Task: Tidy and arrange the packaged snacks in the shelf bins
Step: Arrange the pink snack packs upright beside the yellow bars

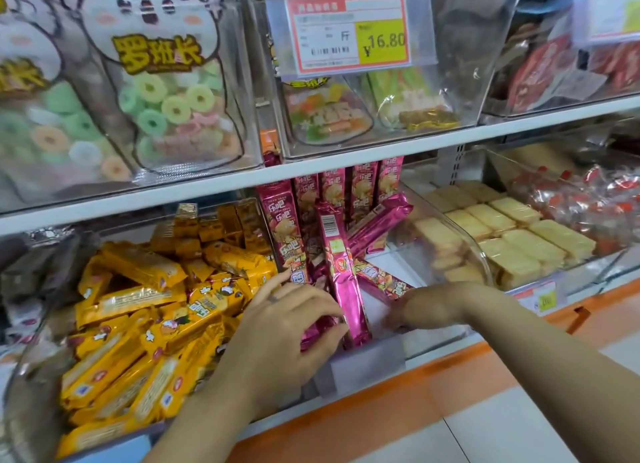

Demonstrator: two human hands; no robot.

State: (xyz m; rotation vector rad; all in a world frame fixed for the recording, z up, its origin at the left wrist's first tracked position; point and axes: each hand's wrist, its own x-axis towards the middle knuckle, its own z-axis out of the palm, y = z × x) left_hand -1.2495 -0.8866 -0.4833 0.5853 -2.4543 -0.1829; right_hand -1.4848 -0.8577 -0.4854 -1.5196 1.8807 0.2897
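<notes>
The white upper shelf (207, 187) carries clear bins side by side: a sweets bin (242, 81) and a price-labelled bin (485, 47). On the orange-edged lower shelf (433, 386) stand more: a bin of yellow packets (20, 376), a bin of pink packets (367, 362) and a biscuit bin (478, 254).
</notes>
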